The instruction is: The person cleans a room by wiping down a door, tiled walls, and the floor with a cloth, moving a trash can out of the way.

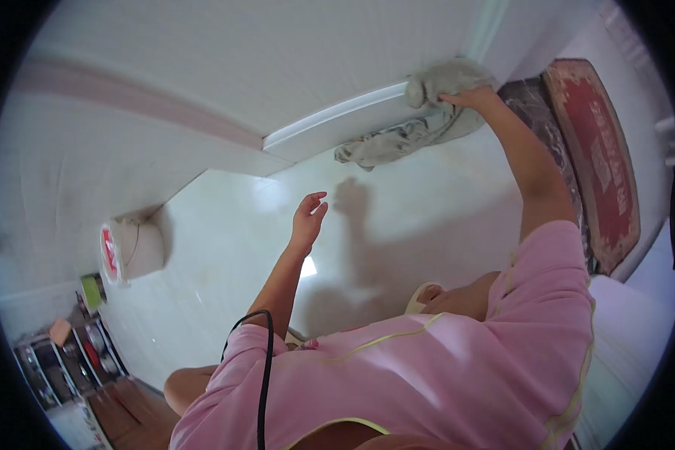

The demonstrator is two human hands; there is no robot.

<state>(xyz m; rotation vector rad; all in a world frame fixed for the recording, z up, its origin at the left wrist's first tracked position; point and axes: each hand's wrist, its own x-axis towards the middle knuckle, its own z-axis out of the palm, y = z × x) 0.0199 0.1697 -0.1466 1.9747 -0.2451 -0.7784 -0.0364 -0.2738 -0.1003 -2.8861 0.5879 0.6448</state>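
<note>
A grey cloth is bunched under my right hand, whose fingers press it against the white ledge low on the wall. More grey patterned cloth lies in a long crumpled strip below the ledge, along the floor's edge; whether it is the same piece I cannot tell. My left hand hangs over the glossy floor with its fingers apart and nothing in it. Its shadow falls on the floor just to the right.
To the right, a worn red board with pale lettering leans by the wall beside dark plastic wrapping. A white bucket stands at the left. Beyond it are a green box and a shoe rack. A black cable crosses my sleeve.
</note>
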